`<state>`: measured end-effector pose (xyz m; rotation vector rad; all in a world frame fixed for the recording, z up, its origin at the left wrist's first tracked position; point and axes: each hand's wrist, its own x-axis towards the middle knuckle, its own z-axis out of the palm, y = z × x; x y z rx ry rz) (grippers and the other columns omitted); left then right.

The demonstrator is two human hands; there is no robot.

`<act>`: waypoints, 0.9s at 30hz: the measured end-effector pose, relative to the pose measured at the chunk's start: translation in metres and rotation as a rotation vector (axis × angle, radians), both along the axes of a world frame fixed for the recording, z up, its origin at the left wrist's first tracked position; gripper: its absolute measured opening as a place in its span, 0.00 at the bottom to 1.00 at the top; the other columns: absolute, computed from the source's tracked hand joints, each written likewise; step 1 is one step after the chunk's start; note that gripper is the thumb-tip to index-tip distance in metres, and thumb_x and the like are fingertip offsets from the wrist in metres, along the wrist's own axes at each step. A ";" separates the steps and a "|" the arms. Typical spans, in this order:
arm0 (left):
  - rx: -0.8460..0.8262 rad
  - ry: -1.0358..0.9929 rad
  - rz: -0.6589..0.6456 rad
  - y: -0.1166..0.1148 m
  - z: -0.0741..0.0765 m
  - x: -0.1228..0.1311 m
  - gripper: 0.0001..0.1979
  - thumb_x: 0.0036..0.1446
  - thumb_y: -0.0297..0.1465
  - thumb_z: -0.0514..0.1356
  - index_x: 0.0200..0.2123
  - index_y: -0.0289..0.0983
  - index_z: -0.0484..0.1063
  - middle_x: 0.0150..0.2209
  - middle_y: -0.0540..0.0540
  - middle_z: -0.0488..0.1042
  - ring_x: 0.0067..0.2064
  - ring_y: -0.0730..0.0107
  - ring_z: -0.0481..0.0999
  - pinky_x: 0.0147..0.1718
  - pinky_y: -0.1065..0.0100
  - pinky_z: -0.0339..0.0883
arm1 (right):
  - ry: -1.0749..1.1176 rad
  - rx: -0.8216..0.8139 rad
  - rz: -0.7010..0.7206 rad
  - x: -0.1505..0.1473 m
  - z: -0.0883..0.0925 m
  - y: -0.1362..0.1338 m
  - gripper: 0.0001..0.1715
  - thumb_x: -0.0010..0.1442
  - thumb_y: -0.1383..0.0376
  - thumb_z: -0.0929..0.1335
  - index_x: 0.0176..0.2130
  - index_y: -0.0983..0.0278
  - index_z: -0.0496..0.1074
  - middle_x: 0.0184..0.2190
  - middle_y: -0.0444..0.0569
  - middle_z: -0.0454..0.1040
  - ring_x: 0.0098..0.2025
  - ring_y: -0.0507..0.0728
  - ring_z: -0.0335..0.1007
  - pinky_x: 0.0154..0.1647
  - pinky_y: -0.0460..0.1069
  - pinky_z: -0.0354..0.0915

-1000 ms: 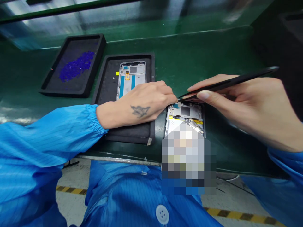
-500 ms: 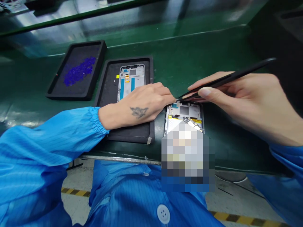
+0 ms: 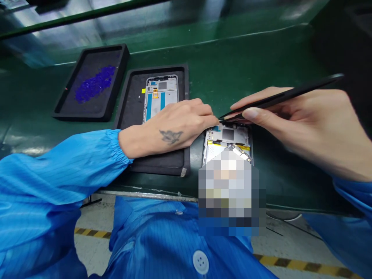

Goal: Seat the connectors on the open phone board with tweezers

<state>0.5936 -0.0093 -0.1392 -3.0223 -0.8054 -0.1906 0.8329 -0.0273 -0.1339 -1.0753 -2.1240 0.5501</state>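
Note:
My left hand (image 3: pixel 171 130), with a tattoo on its back, lies across a black foam tray (image 3: pixel 157 167), its fingertips at the top left corner of a phone frame (image 3: pixel 228 135). That frame sits on the green bench, with yellow tape and a loose board piece on it. A pixelated patch hides its lower part. My right hand (image 3: pixel 299 124) pinches black tweezers (image 3: pixel 290 97), their tips at the frame's top edge. Another phone frame (image 3: pixel 159 91) lies on the foam tray, partly under my left hand.
Further left, a second black tray (image 3: pixel 122 58) holds a patch of small blue parts (image 3: pixel 94 83). The green bench (image 3: pixel 247 69) ends in a metal edge (image 3: pixel 145 195) above a floor with yellow and black tape. Blue sleeves (image 3: pixel 58 174) cover my arms.
The view has shifted slightly. My hands stay in nearly the same place, with the tweezer tips still at the top edge of the phone frame.

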 end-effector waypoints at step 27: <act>0.087 -0.009 -0.017 0.000 0.000 0.000 0.22 0.66 0.19 0.45 0.54 0.35 0.73 0.50 0.41 0.76 0.46 0.64 0.76 0.41 0.65 0.72 | 0.014 -0.044 -0.027 0.006 -0.001 0.003 0.18 0.68 0.51 0.69 0.36 0.60 0.79 0.40 0.42 0.81 0.36 0.54 0.78 0.37 0.50 0.74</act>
